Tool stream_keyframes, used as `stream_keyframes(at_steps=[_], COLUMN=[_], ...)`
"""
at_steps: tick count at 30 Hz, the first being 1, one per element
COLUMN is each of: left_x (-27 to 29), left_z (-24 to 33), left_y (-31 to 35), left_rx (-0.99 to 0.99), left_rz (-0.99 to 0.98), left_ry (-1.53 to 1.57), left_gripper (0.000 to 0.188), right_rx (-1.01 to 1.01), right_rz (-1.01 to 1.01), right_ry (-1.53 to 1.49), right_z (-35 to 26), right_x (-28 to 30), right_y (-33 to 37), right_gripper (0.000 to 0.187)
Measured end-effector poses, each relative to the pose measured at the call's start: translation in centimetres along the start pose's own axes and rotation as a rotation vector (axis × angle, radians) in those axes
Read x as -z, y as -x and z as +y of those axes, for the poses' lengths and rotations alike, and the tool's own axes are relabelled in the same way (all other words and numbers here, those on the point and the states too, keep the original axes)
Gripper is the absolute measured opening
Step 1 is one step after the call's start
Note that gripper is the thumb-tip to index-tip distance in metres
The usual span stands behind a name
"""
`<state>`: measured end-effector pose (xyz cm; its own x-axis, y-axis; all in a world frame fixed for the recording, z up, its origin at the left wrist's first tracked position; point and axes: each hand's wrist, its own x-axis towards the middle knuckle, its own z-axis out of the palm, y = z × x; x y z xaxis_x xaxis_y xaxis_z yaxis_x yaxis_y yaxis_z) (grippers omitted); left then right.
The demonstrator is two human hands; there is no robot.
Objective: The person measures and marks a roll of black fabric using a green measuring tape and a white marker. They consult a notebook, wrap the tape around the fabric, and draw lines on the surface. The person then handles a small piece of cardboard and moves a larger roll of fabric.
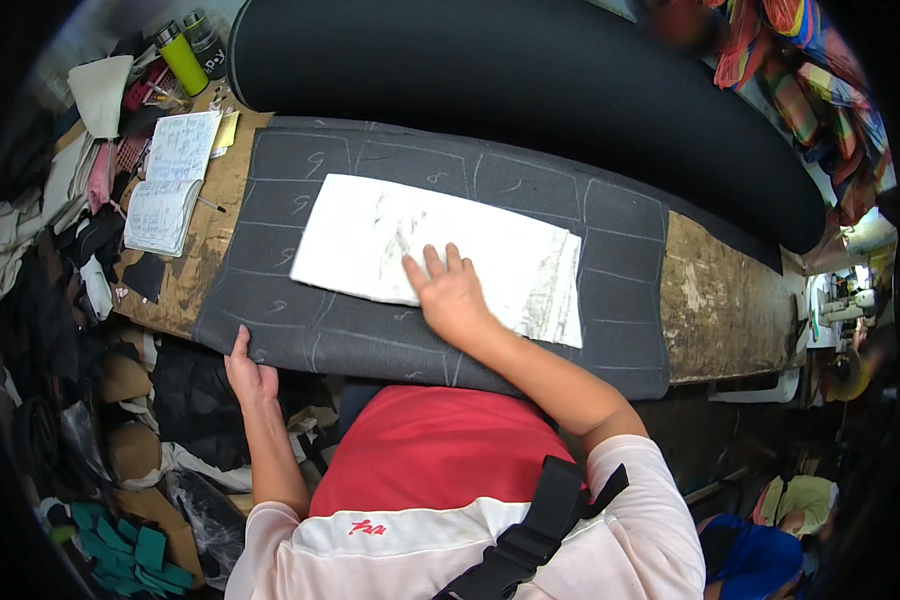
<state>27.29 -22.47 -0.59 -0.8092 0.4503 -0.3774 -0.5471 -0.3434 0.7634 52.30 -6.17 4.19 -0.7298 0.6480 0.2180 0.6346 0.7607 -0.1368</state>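
Observation:
A layered sheet of dark grey fabric point(380, 335) lies across the table, chalked with pale outlines and marks. On top of it rests a folded white cloth point(355, 235) with grey smudges, set at a slant. My right hand point(452, 298) presses on the white cloth near its front edge, fingers spread and holding nothing. At the dark fabric's front left corner, my left hand point(253, 378) grips the edge, thumb on top and the other fingers partly hidden underneath.
A big black fabric roll point(510, 75) spans the table's back. Open notebooks point(165, 210) and a green bottle point(182, 60) stand on the left. Bare wooden tabletop point(725, 300) shows at right, near a sewing machine point(850, 305). Scraps point(130, 545) crowd the lower left.

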Motion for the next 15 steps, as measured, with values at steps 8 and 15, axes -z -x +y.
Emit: stream_keyframes(at_steps=[8, 15], left_x=[-6.7, -11.9], left_z=[1.3, -2.1], left_y=[7.4, 12.3], left_rx=[-0.134, -0.451], left_rz=[-0.534, -1.823], left_ry=[-0.389, -1.549], left_gripper=[0.039, 0.064], right_rx=[0.076, -0.193], right_rz=[-0.035, -0.203], right_ry=[-0.194, -1.043], right_z=[1.7, 3.6], right_x=[-3.2, -2.5], right_y=[1.7, 3.9], right_gripper=[0.062, 0.058])
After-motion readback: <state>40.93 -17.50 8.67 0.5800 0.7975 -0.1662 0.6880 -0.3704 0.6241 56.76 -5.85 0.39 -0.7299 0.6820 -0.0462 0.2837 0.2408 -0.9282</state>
